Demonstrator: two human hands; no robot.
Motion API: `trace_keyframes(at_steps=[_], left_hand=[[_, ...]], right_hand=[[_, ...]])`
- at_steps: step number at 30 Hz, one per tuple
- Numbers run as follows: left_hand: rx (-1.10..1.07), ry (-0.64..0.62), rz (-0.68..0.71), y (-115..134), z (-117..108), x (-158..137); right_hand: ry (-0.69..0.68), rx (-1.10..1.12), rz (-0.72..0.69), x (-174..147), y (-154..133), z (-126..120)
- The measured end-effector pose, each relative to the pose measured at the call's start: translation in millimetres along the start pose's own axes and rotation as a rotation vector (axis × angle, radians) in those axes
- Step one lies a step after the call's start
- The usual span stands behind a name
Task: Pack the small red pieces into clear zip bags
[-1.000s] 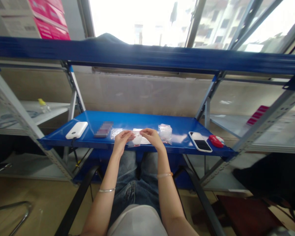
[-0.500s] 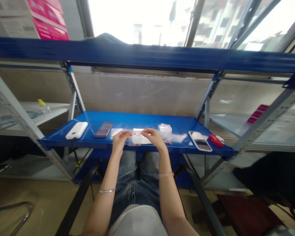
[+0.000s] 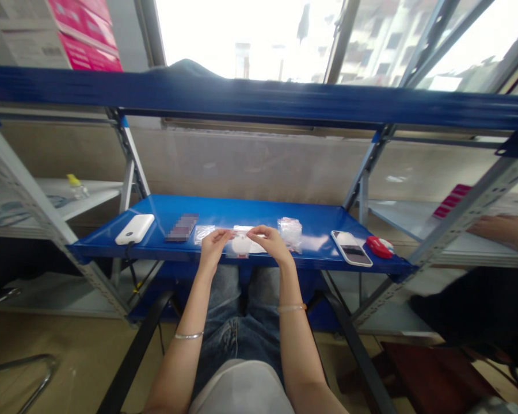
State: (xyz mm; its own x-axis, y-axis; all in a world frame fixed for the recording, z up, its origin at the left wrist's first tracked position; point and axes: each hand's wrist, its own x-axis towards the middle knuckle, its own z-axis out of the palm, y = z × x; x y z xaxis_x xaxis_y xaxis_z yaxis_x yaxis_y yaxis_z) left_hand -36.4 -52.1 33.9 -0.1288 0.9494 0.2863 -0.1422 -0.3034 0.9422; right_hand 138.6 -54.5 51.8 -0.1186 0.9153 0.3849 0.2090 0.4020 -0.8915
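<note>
A small clear plastic bag (image 3: 240, 248) is stretched between my two hands over the front edge of the blue shelf. My left hand (image 3: 214, 244) pinches one upper corner of it. At the other upper corner, my right hand (image 3: 269, 240) has its thumb and fingers closed. Something white shows in or behind the bag; I cannot tell which. Left of my left hand lies clear plastic packaging (image 3: 204, 233). Just beyond my right hand sits a stack of clear plastic bags (image 3: 290, 231).
On the blue shelf (image 3: 242, 208) are a white power bank (image 3: 134, 229) with a cable, a blurred-out dark item (image 3: 182, 228), a white-edged phone (image 3: 351, 248) and a red-and-white object (image 3: 380, 246). Another person's arm (image 3: 505, 230) rests on the right-hand shelf.
My hands stay almost in place, with the left a touch further right and the bag hanging slightly lower. Another person's arm has appeared over the right-hand shelf.
</note>
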Motion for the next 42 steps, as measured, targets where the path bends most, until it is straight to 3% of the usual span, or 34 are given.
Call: trace_keyframes(at_steps=[10,20,32,42], left_hand=[[0.043,-0.111,0.031,4,5,-4],[0.029,-0.059,0.054,5,4,-5],[0.079,-0.132,0.036,3,9,-6],[0.114,-0.120,0.059,3,14,-7]], right_hand=[[0.027,-0.021,-0.030,3,4,-1],[-0.008,0.037,-0.022,0,-4,4],[-0.029,-0.041,-0.056,1,-3,2],[-0.048,-0.075,-0.068,0,-5,4]])
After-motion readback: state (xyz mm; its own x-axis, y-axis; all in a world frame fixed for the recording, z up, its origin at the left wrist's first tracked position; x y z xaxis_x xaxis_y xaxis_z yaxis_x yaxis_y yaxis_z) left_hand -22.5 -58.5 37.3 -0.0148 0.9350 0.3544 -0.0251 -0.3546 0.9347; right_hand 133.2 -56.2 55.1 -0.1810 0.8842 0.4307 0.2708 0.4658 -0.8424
